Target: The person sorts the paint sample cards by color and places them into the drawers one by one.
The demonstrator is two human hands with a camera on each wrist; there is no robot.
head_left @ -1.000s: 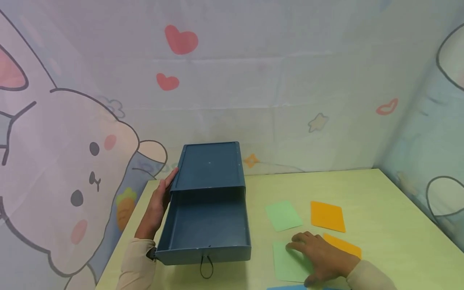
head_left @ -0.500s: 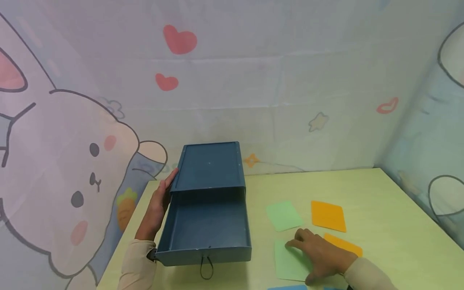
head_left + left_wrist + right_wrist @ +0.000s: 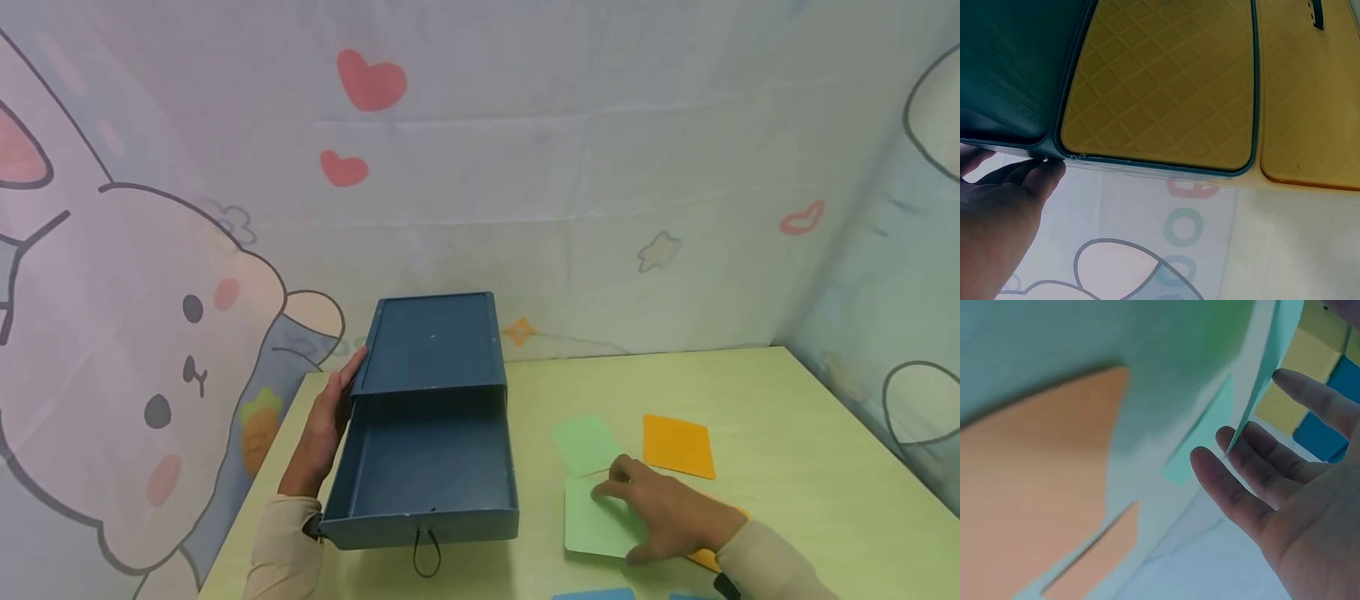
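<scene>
Standing on the table is a dark blue box (image 3: 431, 343) with its drawer (image 3: 465, 527) pulled out toward me; a thin black loop hangs from the drawer front. My left hand (image 3: 321, 437) rests along the box's left side, fingers extended. Up close in the left wrist view, fingertips meet the box's edge near a yellow lattice-patterned panel (image 3: 1166, 87). My right hand (image 3: 671, 517) pinches a green paper square (image 3: 598, 525), its near edge raised off the table. The right wrist view shows that green sheet edge-on between the fingers and the thumb, which is mostly out of frame.
A second green square (image 3: 585, 444) lies just behind the held one. Orange squares lie at the right, one at the back (image 3: 678, 446) and another (image 3: 707, 560) partly under my right forearm. Blue pieces (image 3: 594, 594) show at the bottom edge. A printed cloth wall (image 3: 570, 275) borders the table.
The right hand has shifted slightly away from me, and the near green square has moved with it, toward the far green one. The left hand and the box stay put.
</scene>
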